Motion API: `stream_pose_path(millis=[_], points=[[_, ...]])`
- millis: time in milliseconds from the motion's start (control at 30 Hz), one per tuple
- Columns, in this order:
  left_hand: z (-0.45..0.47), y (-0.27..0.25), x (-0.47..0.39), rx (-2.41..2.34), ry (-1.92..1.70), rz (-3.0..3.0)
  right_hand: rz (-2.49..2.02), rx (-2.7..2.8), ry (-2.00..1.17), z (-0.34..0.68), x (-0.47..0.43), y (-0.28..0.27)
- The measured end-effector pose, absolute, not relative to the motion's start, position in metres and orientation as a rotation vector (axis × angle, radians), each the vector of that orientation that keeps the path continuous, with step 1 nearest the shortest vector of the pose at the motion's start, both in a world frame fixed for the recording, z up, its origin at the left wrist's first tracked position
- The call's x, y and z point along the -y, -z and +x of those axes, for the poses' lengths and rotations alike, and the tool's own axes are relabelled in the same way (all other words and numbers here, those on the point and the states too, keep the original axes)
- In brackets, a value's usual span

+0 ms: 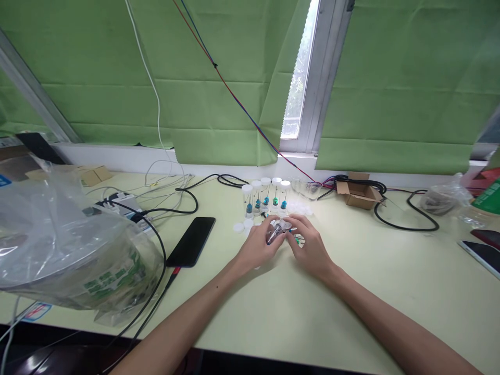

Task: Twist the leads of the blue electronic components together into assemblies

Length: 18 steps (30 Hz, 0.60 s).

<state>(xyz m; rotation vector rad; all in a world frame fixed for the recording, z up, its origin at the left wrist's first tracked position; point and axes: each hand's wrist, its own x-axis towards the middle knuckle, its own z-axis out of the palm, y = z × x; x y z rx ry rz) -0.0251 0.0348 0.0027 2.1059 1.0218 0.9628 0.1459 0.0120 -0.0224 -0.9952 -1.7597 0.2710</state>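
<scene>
My left hand (262, 240) is closed around a small clear vial (275, 233), held tilted above the table with a shiny thin part inside. The fingers of my right hand (311, 244) close on a translucent white cap (286, 224) at the vial's upper end. Whether the cap touches the rim I cannot tell. Under my hands lie loose small parts (300, 239) with green and blue ends, partly hidden. Just beyond stand several white-capped clear vials (266, 194) holding blue or green parts with thin stems. Loose white caps (238, 227) lie to the left.
A black phone (191, 242) lies left of my hands. A plastic-wrapped tub (78, 255) fills the left side. Black cables (191, 200) cross the table. Clear empty vials (310, 188) and an open cardboard box (359, 194) are at the back. Another phone (482, 255) lies at far right.
</scene>
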Motion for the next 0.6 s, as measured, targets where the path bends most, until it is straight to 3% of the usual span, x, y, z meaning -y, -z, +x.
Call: stream_pose_path(millis=[600], points=[[-0.0252, -0.0035, -0.0358, -1.064, -0.931, 2.087, -0.928, 1.830, -0.249, 0.1439, -0.0099, 0.0164]])
